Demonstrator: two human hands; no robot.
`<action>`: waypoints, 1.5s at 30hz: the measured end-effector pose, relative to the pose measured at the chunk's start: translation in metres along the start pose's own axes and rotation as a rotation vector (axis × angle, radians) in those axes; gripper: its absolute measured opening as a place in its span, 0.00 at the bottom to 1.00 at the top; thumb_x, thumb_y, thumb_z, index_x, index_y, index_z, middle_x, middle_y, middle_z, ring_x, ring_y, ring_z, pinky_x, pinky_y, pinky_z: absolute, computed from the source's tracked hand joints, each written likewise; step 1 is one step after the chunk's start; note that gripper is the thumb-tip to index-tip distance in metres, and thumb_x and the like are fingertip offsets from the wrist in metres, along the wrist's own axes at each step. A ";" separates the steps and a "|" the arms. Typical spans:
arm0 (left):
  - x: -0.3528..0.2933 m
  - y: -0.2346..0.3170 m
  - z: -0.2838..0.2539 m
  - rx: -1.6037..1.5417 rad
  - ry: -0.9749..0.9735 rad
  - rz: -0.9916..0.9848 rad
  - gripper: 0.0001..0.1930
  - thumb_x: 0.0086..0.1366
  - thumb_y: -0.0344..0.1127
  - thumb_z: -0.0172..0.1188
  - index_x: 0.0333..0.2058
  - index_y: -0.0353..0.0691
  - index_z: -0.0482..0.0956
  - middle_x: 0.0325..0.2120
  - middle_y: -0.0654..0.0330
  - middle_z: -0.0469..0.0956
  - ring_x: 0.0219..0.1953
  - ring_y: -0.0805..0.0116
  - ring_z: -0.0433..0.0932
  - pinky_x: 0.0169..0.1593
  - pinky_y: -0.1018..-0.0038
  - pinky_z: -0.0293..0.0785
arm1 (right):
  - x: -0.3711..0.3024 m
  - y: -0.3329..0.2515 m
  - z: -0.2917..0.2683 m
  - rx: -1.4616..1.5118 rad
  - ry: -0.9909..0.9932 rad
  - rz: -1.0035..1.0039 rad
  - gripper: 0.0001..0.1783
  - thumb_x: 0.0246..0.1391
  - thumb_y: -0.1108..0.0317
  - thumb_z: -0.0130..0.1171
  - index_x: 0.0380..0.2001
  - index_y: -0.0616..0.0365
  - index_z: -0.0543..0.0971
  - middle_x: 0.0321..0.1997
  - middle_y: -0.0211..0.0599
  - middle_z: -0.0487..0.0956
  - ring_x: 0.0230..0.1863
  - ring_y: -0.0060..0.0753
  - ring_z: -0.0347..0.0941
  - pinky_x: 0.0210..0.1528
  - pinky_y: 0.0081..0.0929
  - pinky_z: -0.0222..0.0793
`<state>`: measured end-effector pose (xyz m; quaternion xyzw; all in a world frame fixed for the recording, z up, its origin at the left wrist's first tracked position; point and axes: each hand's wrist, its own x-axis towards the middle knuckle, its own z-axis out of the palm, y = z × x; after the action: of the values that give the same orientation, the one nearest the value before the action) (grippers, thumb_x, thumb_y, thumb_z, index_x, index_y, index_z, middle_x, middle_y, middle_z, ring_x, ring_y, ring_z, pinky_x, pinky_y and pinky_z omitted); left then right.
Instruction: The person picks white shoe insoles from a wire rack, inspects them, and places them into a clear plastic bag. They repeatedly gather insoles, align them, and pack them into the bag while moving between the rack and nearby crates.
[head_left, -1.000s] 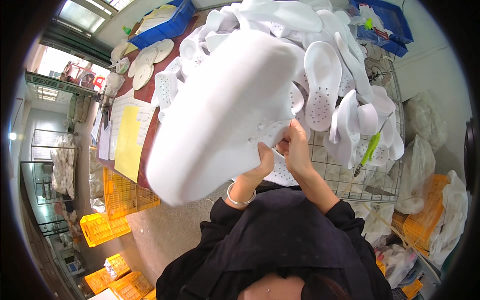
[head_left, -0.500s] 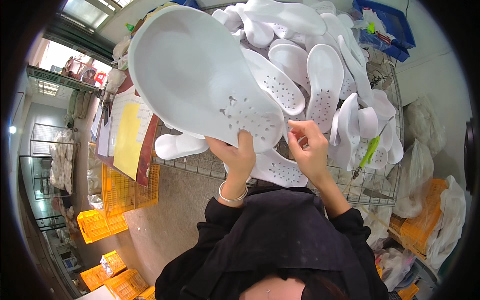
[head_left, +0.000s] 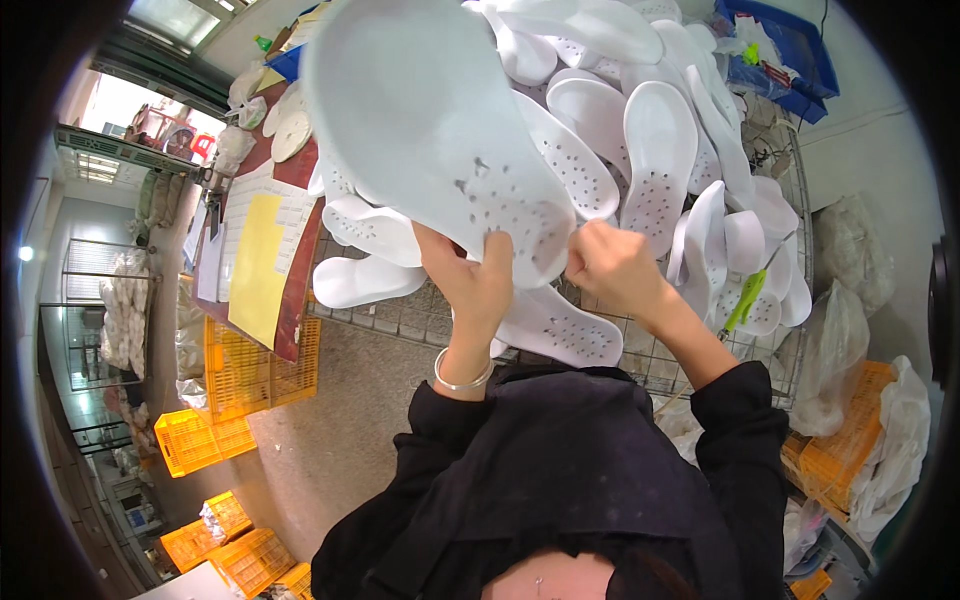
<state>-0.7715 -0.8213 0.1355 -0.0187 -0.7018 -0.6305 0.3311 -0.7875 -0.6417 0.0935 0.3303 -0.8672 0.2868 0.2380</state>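
Note:
My left hand (head_left: 470, 275) grips a large white insole (head_left: 430, 130) by its perforated end, the thumb on the upper face and the fingers beneath. The insole is raised above the pile, its broad smooth end reaching the top of the view. At its right edge my right hand (head_left: 615, 268) is closed in a fist; whatever the fingers pinch is hidden. Under and beyond it lie many more white insoles (head_left: 660, 150), heaped on a wire rack (head_left: 385, 322). One perforated insole (head_left: 565, 330) lies just below my hands.
To the right, a green-handled tool (head_left: 745, 300) rests among the insoles. A blue bin (head_left: 815, 75) stands at the far right. On the left is a dark red board (head_left: 290, 320) with papers and a yellow sheet (head_left: 255, 270). Orange crates (head_left: 205, 440) sit on the floor.
The insole has shifted slightly right and up. My right hand has turned and closed into a fist against its right edge; before, thumb and fingertips were visible there. My left hand keeps its grip.

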 end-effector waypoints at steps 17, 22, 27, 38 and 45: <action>-0.008 -0.013 -0.034 -0.352 0.237 -0.317 0.28 0.49 0.24 0.48 0.52 0.29 0.62 0.43 0.56 0.69 0.44 0.69 0.70 0.50 0.73 0.67 | 0.006 -0.048 -0.014 0.657 -0.237 0.617 0.14 0.54 0.63 0.58 0.24 0.65 0.75 0.16 0.44 0.72 0.16 0.37 0.63 0.22 0.31 0.60; -0.047 -0.010 -0.061 0.013 0.138 -0.250 0.30 0.47 0.24 0.50 0.54 0.26 0.60 0.46 0.53 0.68 0.48 0.68 0.69 0.52 0.72 0.66 | -0.014 -0.069 0.014 0.364 -0.409 0.423 0.17 0.52 0.60 0.55 0.16 0.60 0.74 0.18 0.49 0.75 0.22 0.54 0.74 0.25 0.46 0.68; -0.072 -0.011 -0.083 -0.142 0.311 -0.399 0.29 0.46 0.24 0.48 0.52 0.28 0.63 0.45 0.53 0.70 0.46 0.65 0.72 0.50 0.71 0.69 | -0.037 -0.087 0.041 0.533 -0.411 0.476 0.17 0.56 0.61 0.56 0.18 0.61 0.75 0.22 0.48 0.76 0.25 0.54 0.74 0.27 0.45 0.67; 0.125 -0.112 -0.043 -0.118 -0.499 -0.431 0.28 0.67 0.41 0.53 0.60 0.32 0.60 0.55 0.51 0.68 0.58 0.63 0.67 0.60 0.69 0.61 | 0.050 -0.010 0.026 1.217 0.191 0.836 0.20 0.57 0.77 0.51 0.54 0.63 0.64 0.54 0.40 0.69 0.51 0.28 0.69 0.53 0.28 0.67; 0.292 -0.258 -0.024 1.192 -0.618 -0.496 0.23 0.59 0.51 0.58 0.40 0.33 0.80 0.37 0.49 0.82 0.44 0.52 0.79 0.49 0.63 0.71 | 0.030 0.036 0.016 0.836 0.142 1.033 0.13 0.59 0.70 0.52 0.47 0.62 0.72 0.47 0.37 0.76 0.43 0.25 0.73 0.45 0.23 0.69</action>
<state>-1.1039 -1.0097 0.0524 0.1477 -0.9722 -0.1623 -0.0822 -0.8370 -0.6431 0.0874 -0.0824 -0.7120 0.6970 -0.0216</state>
